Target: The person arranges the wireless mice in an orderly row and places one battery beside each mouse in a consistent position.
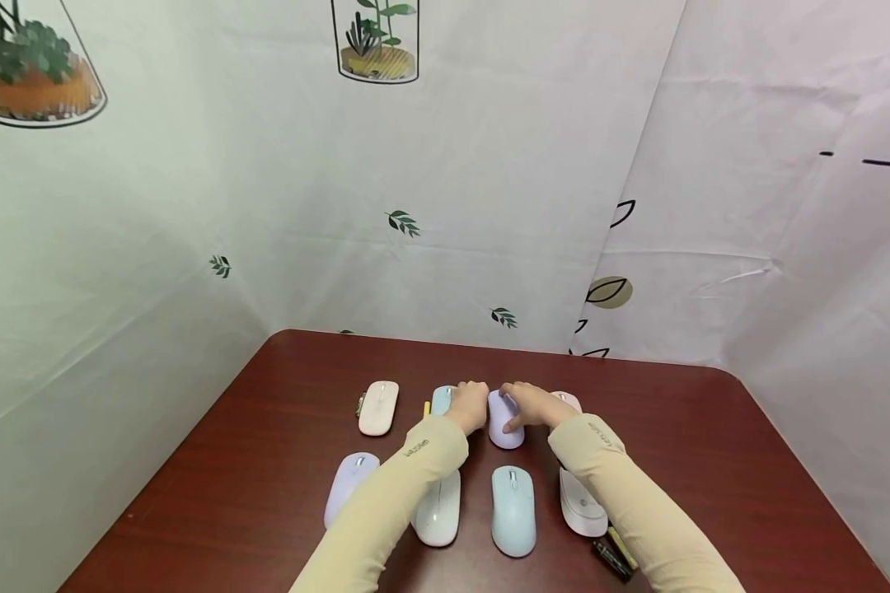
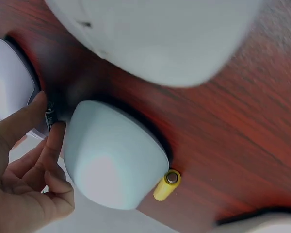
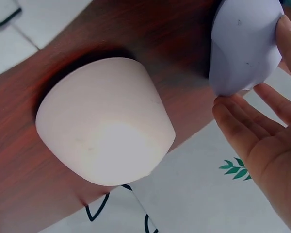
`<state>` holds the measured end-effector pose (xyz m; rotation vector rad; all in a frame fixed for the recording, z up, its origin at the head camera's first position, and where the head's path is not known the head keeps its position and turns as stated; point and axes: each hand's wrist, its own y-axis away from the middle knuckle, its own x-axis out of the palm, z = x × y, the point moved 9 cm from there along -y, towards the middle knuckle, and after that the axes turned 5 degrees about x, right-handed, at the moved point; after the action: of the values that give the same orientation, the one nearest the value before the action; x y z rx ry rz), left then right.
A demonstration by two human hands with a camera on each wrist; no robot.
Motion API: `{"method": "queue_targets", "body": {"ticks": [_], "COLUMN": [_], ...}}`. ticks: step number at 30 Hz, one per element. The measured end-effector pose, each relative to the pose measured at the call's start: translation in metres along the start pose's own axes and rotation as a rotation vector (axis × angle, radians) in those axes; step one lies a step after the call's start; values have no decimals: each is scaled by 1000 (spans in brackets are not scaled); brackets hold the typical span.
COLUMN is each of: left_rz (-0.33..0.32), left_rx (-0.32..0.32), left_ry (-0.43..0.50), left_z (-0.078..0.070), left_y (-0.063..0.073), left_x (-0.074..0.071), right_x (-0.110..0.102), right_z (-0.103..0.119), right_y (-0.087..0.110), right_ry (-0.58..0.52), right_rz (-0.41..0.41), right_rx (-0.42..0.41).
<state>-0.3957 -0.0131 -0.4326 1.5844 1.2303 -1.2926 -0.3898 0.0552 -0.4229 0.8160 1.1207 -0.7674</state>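
Observation:
At the back middle of the table, my right hand (image 1: 536, 405) holds a lavender computer mouse (image 1: 501, 416), thumb on one side and fingertips at its far end. My left hand (image 1: 470, 405) is just left of that mouse. The left wrist view shows its thumb and finger pinching a small black battery (image 2: 50, 114) between the lavender mouse and a light blue mouse (image 2: 111, 155). A yellow battery (image 2: 167, 185) lies against the other side of the light blue mouse. Beside my right hand stands a pale pink mouse (image 3: 106, 116), partly hidden by the wrist in the head view.
A cream mouse (image 1: 378, 408) with a battery at its side lies back left. Nearer are a lavender mouse (image 1: 350, 482), a white mouse (image 1: 439, 512), a blue mouse (image 1: 514, 511) and another white mouse (image 1: 583, 506). Black (image 1: 611, 560) and yellow batteries (image 1: 623, 547) lie beside my right sleeve.

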Motion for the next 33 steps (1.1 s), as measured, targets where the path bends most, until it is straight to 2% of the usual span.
{"method": "queue_targets", "body": {"ticks": [6, 15, 23, 30, 33], "left_rz": [47, 80, 53, 38, 30], "left_rx": [-21, -29, -25, 38, 74], "left_ry": [67, 130, 192, 185, 195], "left_z": [0, -2, 0, -4, -7], "left_y": [-2, -4, -4, 1, 5], "left_x": [6, 3, -1, -3, -1], "right_x": [1, 0, 1, 8, 8], "right_z": [0, -1, -4, -4, -3], "right_y": [-3, -1, -7, 4, 10], "right_ry": [12, -16, -4, -125, -137], "right_rz": [20, 37, 50, 195, 211], "right_rx": [23, 30, 28, 42, 29]}}
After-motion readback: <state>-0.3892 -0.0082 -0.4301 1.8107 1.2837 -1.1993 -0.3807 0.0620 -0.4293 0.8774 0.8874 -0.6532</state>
